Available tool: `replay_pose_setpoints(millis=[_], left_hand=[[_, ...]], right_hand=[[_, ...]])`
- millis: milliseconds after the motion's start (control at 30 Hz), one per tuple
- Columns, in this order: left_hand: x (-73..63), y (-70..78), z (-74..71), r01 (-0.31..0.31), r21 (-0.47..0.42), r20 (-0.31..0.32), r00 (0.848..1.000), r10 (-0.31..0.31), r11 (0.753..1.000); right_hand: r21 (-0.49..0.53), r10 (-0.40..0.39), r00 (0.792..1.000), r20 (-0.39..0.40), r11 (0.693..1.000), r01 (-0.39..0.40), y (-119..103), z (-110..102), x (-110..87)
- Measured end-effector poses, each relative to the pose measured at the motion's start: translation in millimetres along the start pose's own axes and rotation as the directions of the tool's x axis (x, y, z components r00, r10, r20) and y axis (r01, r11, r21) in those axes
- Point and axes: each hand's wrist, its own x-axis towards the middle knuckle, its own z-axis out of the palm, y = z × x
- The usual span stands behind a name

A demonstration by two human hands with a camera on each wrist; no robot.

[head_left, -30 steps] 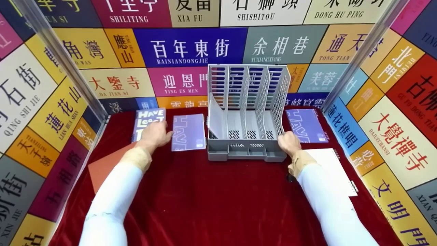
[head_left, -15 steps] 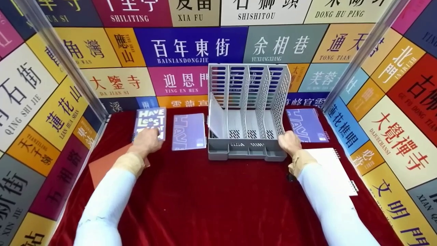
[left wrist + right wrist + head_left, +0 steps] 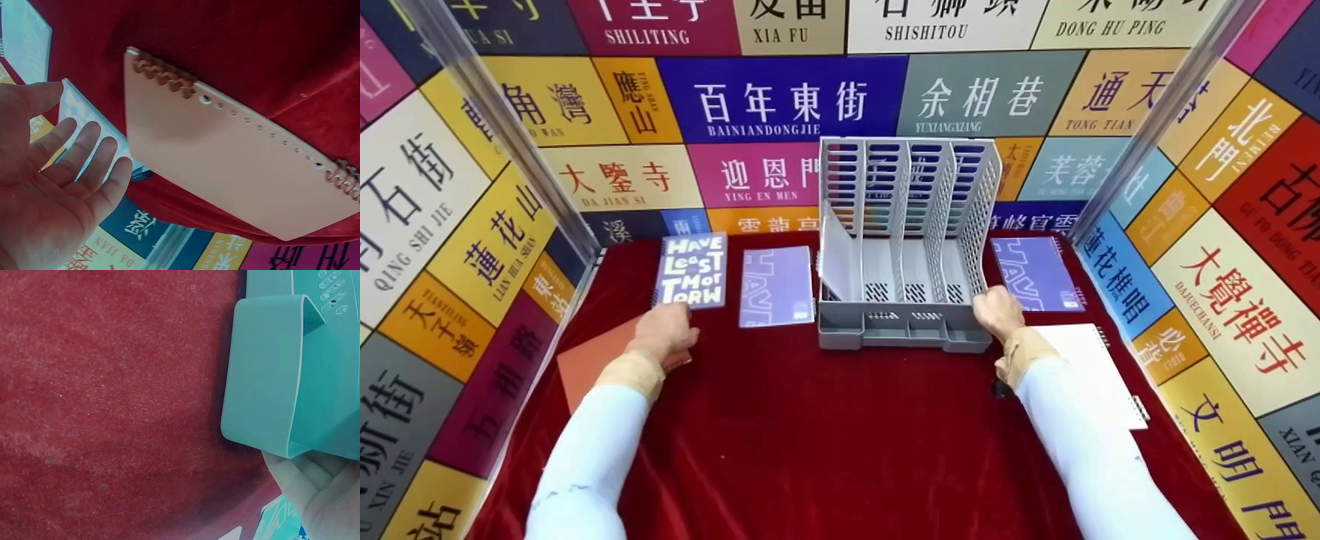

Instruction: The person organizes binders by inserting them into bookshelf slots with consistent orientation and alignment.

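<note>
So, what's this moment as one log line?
left hand: open, near orange notebook | right hand: touching front corner of grey rack | purple notebook: left of rack

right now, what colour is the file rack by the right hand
The file rack is grey, best seen in the head view.

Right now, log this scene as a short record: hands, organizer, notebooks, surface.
Left hand: holding nothing, near the orange notebook
Right hand: gripping the right front corner of the gray organizer
Organizer state: upright, four slots, pale thin item leaning in the leftmost
Also left of organizer: lettered notebook, purple notebook
Right of organizer: second purple notebook, white notebook partly hidden by a sleeve
Surface: red cloth
</note>
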Motion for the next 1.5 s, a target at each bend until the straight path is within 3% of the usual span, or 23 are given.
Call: replay_pose_setpoints(millis=[267, 433, 467, 600, 800, 900, 1233, 1500], left_hand=[[-9.6, -12.7, 4.2, 0.014, -0.016, -0.024, 1.0, -0.015, 1.0], [-17.6, -29.6, 5.1, 0.033, -0.071, -0.024, 0.999, -0.034, 0.997], [-19.2, -33.4, 4.9, 0.043, -0.078, -0.018, 0.999, -0.044, 0.996], [-24.8, -49.4, 2.2, 0.07, -0.074, 0.028, 0.997, -0.069, 0.995], [-32.7, -69.3, 0.7, 0.081, -0.039, 0.085, 0.993, -0.078, 0.996], [-38.5, -76.8, 0.2, 0.082, -0.022, 0.113, 0.99, -0.079, 0.996], [-63.2, -81.2, -8.8, 0.082, -0.062, 0.189, 0.98, -0.069, 0.995], [-68.4, -76.5, -11.7, 0.06, -0.002, 0.172, 0.983, -0.059, 0.998]], right_hand=[[0.005, -0.023, 1.0, 0.006, 1.0, 0.023, -2.1, -2.5, -1.7], [0.029, -0.008, 1.0, 0.018, 1.0, 0.008, -0.8, -1.3, 1.2], [0.04, -0.033, 0.999, 0.002, 0.999, 0.033, 8.5, 2.2, 9.7], [0.043, -0.043, 0.999, 0.009, 0.998, 0.043, 8.9, 1.2, 9.4], [0.026, -0.008, 1.0, 0.018, 1.0, 0.008, -1.1, -2.0, -2.4], [-0.004, -0.026, 1.0, -0.004, 1.0, 0.026, -1.0, -1.2, -2.8], [-0.016, -0.058, 0.998, -0.026, 0.998, 0.058, 2.3, -0.5, 1.7], [0.002, -0.042, 0.999, -0.009, 0.999, 0.042, 3.4, -0.5, 1.2]])
